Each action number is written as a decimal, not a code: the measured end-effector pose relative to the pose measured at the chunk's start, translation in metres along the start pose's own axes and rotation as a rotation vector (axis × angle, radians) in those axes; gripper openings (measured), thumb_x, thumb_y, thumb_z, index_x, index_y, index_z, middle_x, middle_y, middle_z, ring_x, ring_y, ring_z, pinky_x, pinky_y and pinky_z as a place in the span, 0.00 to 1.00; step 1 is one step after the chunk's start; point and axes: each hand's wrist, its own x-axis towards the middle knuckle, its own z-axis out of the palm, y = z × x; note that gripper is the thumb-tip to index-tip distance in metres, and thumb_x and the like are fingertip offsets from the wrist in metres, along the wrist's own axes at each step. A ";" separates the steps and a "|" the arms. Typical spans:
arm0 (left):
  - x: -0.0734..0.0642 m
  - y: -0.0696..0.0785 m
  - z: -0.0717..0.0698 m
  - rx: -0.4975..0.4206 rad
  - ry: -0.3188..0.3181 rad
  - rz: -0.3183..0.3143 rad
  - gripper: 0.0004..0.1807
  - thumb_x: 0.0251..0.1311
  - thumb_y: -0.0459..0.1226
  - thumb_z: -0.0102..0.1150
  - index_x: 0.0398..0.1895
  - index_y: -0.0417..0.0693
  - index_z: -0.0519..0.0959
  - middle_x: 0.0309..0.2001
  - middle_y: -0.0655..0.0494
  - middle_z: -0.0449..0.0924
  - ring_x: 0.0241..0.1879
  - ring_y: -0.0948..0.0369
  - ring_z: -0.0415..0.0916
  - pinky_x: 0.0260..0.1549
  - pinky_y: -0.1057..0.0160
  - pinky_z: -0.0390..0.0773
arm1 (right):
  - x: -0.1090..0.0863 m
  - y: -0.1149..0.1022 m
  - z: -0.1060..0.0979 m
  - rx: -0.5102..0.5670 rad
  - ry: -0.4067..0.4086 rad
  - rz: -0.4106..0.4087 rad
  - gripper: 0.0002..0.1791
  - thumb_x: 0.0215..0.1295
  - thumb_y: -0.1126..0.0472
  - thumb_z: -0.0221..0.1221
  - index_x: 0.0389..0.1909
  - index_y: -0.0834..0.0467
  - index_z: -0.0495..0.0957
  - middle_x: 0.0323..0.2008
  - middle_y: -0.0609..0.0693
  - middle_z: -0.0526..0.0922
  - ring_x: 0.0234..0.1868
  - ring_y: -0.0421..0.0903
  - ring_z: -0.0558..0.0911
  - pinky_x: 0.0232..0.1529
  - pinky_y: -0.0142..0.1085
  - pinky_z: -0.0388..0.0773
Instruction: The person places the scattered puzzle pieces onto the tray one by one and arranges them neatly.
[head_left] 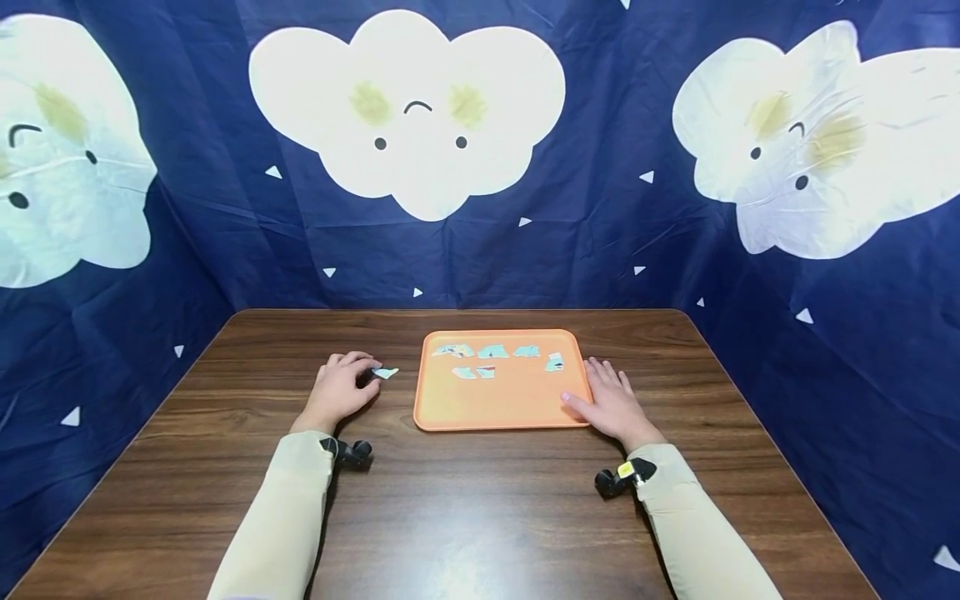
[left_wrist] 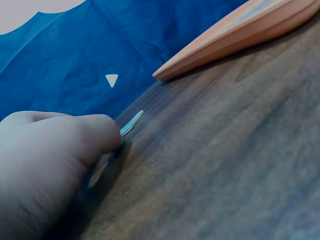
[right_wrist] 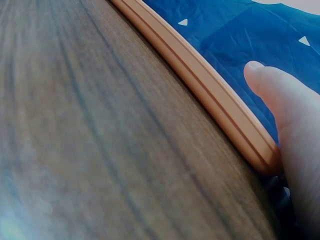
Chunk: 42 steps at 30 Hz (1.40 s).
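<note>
On the left of the table, my left hand [head_left: 342, 390] holds a small light-blue puzzle piece [head_left: 386, 372] at its curled fingertips. In the left wrist view the free end of this puzzle piece [left_wrist: 133, 123] sticks out past the hand [left_wrist: 55, 150], low over the wood. My right hand [head_left: 611, 402] rests against the right side of an orange tray [head_left: 510, 417], fingers straight and thumb reaching over the rim. In the right wrist view the thumb [right_wrist: 270, 85] is extended above the tray edge [right_wrist: 210, 95]. Several flat light-blue picture pieces [head_left: 492, 352] lie on the tray, mostly toward its back.
The tray stands near the back of a brown wooden table [head_left: 465, 500]. A dark blue curtain [head_left: 600, 267] with white clouds hangs behind and along both sides. Small black cameras are strapped to the left wrist [head_left: 352, 454] and right wrist [head_left: 618, 479].
</note>
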 end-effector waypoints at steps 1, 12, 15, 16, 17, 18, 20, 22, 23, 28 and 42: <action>0.000 0.000 0.000 0.006 0.003 -0.003 0.21 0.60 0.47 0.62 0.54 0.48 0.84 0.59 0.47 0.78 0.56 0.42 0.68 0.52 0.40 0.64 | 0.000 0.000 0.000 0.001 -0.001 0.001 0.54 0.67 0.29 0.50 0.78 0.67 0.52 0.77 0.66 0.55 0.78 0.66 0.49 0.74 0.62 0.39; 0.006 0.014 0.002 0.028 -0.006 -0.051 0.12 0.63 0.45 0.63 0.44 0.49 0.85 0.49 0.50 0.80 0.48 0.46 0.71 0.47 0.42 0.67 | 0.001 0.000 0.001 -0.007 0.005 -0.001 0.54 0.67 0.29 0.50 0.77 0.67 0.53 0.77 0.66 0.55 0.78 0.66 0.49 0.74 0.62 0.40; 0.007 0.014 0.004 0.013 0.000 -0.056 0.10 0.64 0.44 0.64 0.41 0.49 0.84 0.47 0.50 0.80 0.47 0.46 0.71 0.46 0.42 0.67 | 0.001 0.000 0.001 -0.007 -0.001 0.000 0.54 0.67 0.29 0.50 0.77 0.67 0.52 0.77 0.66 0.55 0.78 0.65 0.49 0.74 0.62 0.39; 0.007 0.014 0.004 0.013 0.002 -0.050 0.10 0.64 0.44 0.65 0.41 0.49 0.83 0.46 0.50 0.81 0.47 0.47 0.71 0.46 0.42 0.68 | 0.001 0.001 0.001 -0.007 -0.004 0.002 0.54 0.67 0.29 0.50 0.78 0.67 0.52 0.77 0.66 0.55 0.78 0.65 0.49 0.74 0.62 0.39; 0.007 0.015 0.004 0.015 0.005 -0.040 0.09 0.65 0.43 0.65 0.40 0.48 0.82 0.46 0.50 0.81 0.47 0.47 0.71 0.46 0.42 0.68 | 0.001 0.001 0.002 -0.006 -0.006 0.004 0.54 0.67 0.29 0.50 0.78 0.67 0.52 0.77 0.66 0.54 0.78 0.65 0.48 0.74 0.62 0.39; 0.006 0.015 0.004 0.021 0.009 -0.023 0.09 0.65 0.43 0.65 0.40 0.48 0.82 0.45 0.50 0.81 0.46 0.47 0.72 0.45 0.42 0.68 | 0.002 0.001 0.002 -0.007 -0.007 0.006 0.54 0.67 0.29 0.50 0.78 0.67 0.51 0.77 0.66 0.54 0.78 0.65 0.48 0.74 0.62 0.38; 0.006 0.015 0.003 0.041 0.018 0.012 0.09 0.65 0.43 0.65 0.40 0.48 0.81 0.43 0.50 0.81 0.45 0.47 0.72 0.44 0.42 0.69 | 0.002 0.001 0.002 -0.007 -0.009 0.009 0.54 0.67 0.29 0.50 0.78 0.67 0.51 0.77 0.66 0.54 0.78 0.65 0.48 0.74 0.62 0.38; 0.005 0.016 0.002 0.067 0.031 0.048 0.09 0.65 0.43 0.65 0.41 0.48 0.81 0.42 0.51 0.81 0.43 0.48 0.72 0.43 0.43 0.70 | 0.002 0.001 0.002 -0.009 -0.008 0.008 0.54 0.68 0.30 0.50 0.78 0.67 0.51 0.77 0.66 0.54 0.78 0.65 0.48 0.74 0.62 0.38; 0.005 0.016 0.002 0.080 0.040 0.064 0.09 0.65 0.43 0.65 0.41 0.48 0.81 0.41 0.51 0.82 0.43 0.48 0.72 0.42 0.43 0.71 | 0.002 0.001 0.001 -0.008 -0.007 0.007 0.53 0.68 0.30 0.50 0.78 0.67 0.51 0.77 0.66 0.54 0.78 0.66 0.48 0.74 0.62 0.38; 0.004 0.018 0.000 0.146 0.057 0.111 0.11 0.65 0.43 0.65 0.44 0.46 0.84 0.42 0.51 0.83 0.42 0.49 0.73 0.41 0.45 0.71 | 0.002 0.001 0.001 -0.009 -0.004 0.007 0.53 0.68 0.31 0.51 0.78 0.67 0.51 0.77 0.66 0.54 0.78 0.66 0.48 0.74 0.62 0.38; 0.009 0.024 -0.011 0.252 0.018 0.160 0.11 0.62 0.44 0.67 0.42 0.49 0.88 0.41 0.52 0.86 0.42 0.50 0.73 0.40 0.46 0.69 | 0.002 0.002 0.001 -0.004 -0.010 0.002 0.52 0.69 0.31 0.50 0.78 0.67 0.51 0.77 0.66 0.54 0.79 0.65 0.47 0.74 0.62 0.38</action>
